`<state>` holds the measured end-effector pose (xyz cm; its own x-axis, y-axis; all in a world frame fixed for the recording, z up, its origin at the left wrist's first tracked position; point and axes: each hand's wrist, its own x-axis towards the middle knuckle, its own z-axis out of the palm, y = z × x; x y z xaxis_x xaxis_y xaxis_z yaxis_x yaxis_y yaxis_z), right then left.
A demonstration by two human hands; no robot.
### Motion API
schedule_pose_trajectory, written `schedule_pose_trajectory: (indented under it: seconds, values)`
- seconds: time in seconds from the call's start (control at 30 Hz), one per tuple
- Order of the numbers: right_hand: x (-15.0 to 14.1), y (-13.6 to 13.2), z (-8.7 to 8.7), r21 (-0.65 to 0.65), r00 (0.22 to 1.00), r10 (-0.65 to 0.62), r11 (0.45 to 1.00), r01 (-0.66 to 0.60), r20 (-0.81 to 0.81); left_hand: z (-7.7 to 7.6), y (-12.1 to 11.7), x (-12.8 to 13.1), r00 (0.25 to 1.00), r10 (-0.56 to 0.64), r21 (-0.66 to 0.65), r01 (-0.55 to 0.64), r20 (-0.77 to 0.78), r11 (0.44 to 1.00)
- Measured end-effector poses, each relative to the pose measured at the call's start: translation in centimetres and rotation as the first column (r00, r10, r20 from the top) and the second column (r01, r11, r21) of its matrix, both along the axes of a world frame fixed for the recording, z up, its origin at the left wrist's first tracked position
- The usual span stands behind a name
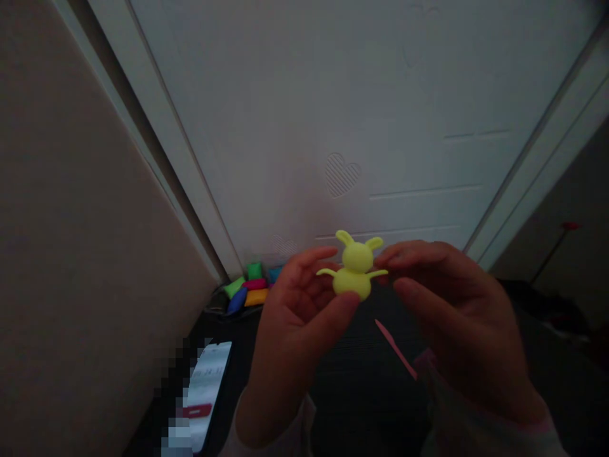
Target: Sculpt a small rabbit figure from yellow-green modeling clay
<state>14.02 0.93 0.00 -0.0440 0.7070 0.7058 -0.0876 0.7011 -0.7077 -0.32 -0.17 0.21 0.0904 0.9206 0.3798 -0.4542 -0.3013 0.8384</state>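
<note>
A small yellow clay figure (pixel 356 257) is held upright above the dark tabletop. It has a round head with two long ears, a round body and two thin arms stretched out sideways. My left hand (pixel 299 311) is closed on its lower body, with the thumb in front and the fingers behind. Close to the figure's right-side arm is my right hand (pixel 457 311). Its fingers are curved and the thumb stands apart from them; whether a fingertip touches the arm I cannot tell. A pink modelling knife (pixel 396 349) lies on the table between the hands.
Several colourful clay packs (pixel 255 297) lie in a dark tray at the table's back left. A lit phone (pixel 209 387) lies at the left edge. Behind the table stands a white door (pixel 295 127), with a wall (pixel 71 254) close on the left.
</note>
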Motion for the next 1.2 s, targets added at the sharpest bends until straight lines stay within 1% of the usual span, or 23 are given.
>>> schedule_pose_trajectory:
  seconds: [0.07, 0.13, 0.33, 0.57, 0.73, 0.97, 1.2]
  values:
    - [0.08, 0.00, 0.02, 0.100, 0.993, -0.093, 0.991, 0.087, 0.067, 0.03, -0.03, -0.05, 1.000, 0.007, 0.000, -0.007, 0.003, 1.000]
    - [0.11, 0.08, 0.04, 0.167, 0.980, -0.153, 0.977, 0.131, 0.125, 0.04, -0.02, -0.06, 1.000, 0.002, 0.010, -0.002, 0.000, 1.000]
    - [0.28, 0.40, 0.07, 0.236, 0.960, -0.184, 0.963, 0.133, 0.211, 0.12, 0.06, -0.04, 1.000, -0.010, 0.007, 0.010, -0.021, 1.000]
    - [0.31, 0.34, 0.17, 0.226, 0.954, -0.195, 0.963, 0.144, 0.226, 0.38, -0.07, -0.17, 0.998, 0.016, -0.022, -0.018, -0.068, 1.000]
    - [0.35, 0.31, 0.05, 0.216, 0.959, -0.179, 0.968, 0.131, 0.221, 0.37, -0.12, -0.18, 0.998, 0.027, -0.014, -0.028, -0.055, 1.000]
    - [0.35, 0.29, 0.08, 0.209, 0.955, -0.202, 0.965, 0.157, 0.218, 0.35, -0.18, -0.17, 0.998, 0.005, -0.015, -0.006, -0.060, 1.000]
    - [0.33, 0.28, 0.07, 0.204, 0.950, -0.223, 0.963, 0.179, 0.219, 0.44, -0.20, -0.14, 0.999, 0.015, -0.028, -0.017, -0.045, 0.999]
